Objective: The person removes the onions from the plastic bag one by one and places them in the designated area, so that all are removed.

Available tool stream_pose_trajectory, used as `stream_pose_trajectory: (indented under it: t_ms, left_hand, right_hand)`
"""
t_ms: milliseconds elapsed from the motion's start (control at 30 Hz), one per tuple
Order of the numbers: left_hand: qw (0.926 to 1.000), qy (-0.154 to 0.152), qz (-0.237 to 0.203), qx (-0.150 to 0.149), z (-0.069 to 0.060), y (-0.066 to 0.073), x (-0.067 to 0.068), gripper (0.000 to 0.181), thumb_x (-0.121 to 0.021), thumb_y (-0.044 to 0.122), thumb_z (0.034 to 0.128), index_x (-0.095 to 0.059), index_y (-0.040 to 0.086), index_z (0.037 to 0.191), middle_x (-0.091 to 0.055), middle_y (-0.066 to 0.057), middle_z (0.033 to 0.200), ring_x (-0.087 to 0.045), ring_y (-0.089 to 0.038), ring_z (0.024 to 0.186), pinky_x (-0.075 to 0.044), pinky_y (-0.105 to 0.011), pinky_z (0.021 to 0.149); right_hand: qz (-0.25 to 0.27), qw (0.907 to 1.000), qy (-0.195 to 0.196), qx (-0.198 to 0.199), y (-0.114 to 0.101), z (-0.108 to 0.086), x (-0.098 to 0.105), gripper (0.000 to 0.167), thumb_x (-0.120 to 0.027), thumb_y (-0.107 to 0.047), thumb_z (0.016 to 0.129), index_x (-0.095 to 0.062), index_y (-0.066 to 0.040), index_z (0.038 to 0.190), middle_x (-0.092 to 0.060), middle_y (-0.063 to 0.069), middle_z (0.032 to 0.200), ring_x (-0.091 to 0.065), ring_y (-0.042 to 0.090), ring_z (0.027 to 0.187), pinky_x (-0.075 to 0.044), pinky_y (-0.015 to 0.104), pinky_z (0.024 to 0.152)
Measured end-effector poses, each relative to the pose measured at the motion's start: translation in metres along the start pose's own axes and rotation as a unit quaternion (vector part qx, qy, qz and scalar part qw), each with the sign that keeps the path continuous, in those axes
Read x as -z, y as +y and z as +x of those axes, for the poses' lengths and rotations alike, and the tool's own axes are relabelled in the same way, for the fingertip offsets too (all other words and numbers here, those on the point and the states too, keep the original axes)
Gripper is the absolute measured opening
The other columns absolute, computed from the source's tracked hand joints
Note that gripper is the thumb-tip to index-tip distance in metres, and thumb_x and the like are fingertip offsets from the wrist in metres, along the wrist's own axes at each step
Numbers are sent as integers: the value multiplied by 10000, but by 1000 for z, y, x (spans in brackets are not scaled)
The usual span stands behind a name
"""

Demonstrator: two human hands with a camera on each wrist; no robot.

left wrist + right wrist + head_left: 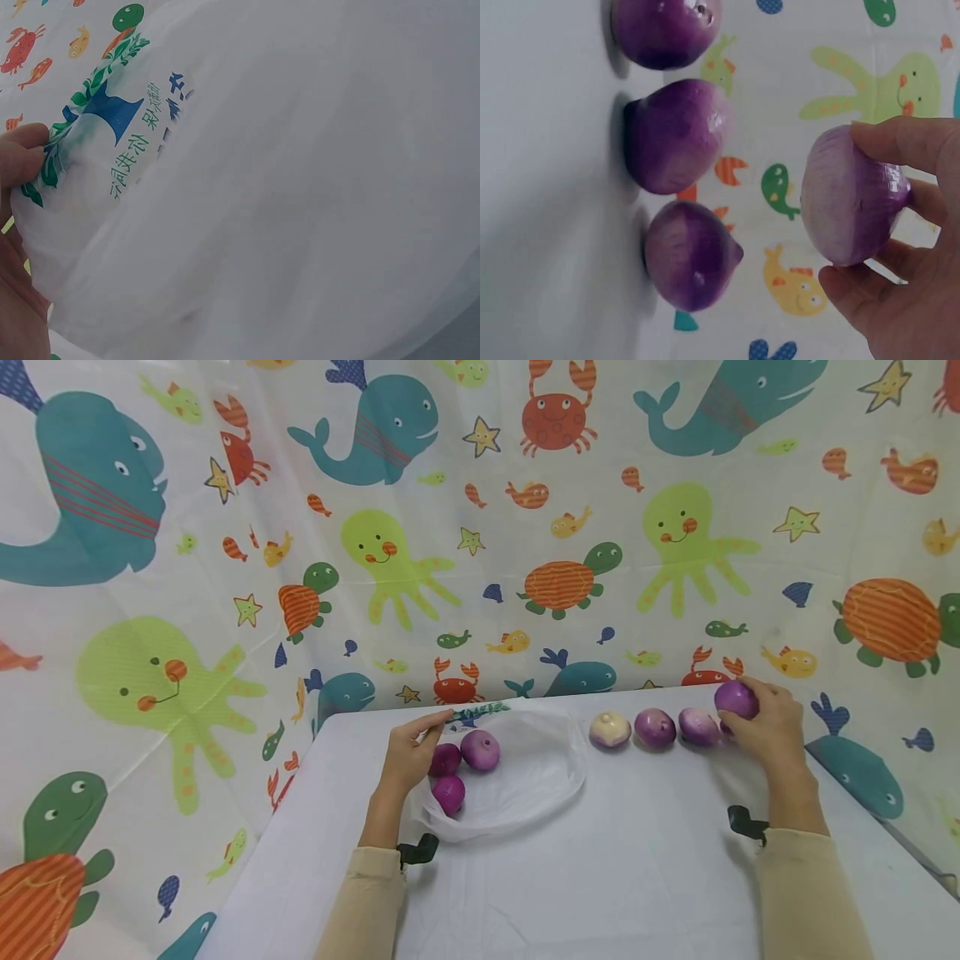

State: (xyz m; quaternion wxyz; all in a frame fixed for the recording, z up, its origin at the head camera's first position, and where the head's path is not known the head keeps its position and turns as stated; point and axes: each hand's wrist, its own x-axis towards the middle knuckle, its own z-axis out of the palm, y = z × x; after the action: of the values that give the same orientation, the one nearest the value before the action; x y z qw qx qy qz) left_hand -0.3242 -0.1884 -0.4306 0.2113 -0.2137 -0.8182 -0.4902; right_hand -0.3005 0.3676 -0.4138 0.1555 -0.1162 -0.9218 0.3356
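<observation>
My left hand (408,756) pinches the rim of a white plastic bag (525,789), lifting its edge at the left. Three purple onions (480,750) lie inside the bag's left part. In the left wrist view, the bag (262,210) fills most of the picture, with green leaves and blue lettering printed near the pinching fingers. At the right, my right hand (776,735) grips a purple onion (840,199) between thumb and fingers, held off the table. Below and beside it, purple onions (655,729) stand in a row with a whitish onion (610,730) at its left end.
A white cloth covers the table (600,877). Behind and to the left hangs a curtain (495,635) printed with sea animals, close to the table's back edge. The onion row stands near that back edge, right of the bag.
</observation>
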Motion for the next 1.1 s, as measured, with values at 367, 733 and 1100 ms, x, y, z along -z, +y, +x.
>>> stream_pose_trajectory:
  t_ms: [367,733,1100]
  left_hand:
    - [10000,1,-4,-23,0,-1,0,308,-600,20,1035,-758,133,1274,-751,-40,1286,-677,-207,1278,-532,-324,1087]
    - [10000,1,18,-51,0,-1,-1,303,-599,16,1034,-758,119,1271,-753,-50,1281,-681,-219,1272,-539,-348,1083]
    - [10000,-2,25,-20,0,-1,-1,305,-600,16,1033,-758,122,1271,-751,-50,1284,-680,-224,1274,-537,-321,1079]
  right_hand:
    - [21,9996,-82,-275,16,-3,17,874,-656,-423,1000,-193,-79,1657,-237,407,1577,-266,649,1410,-376,839,1018]
    - [4,9986,-224,-488,20,-6,21,873,-657,-389,1006,-183,-30,1645,-202,413,1588,-239,648,1413,-355,846,1033]
    - [-112,9982,-330,-494,24,-6,22,918,-674,-436,990,-157,-81,1661,-200,438,1551,-268,671,1366,-367,859,1001]
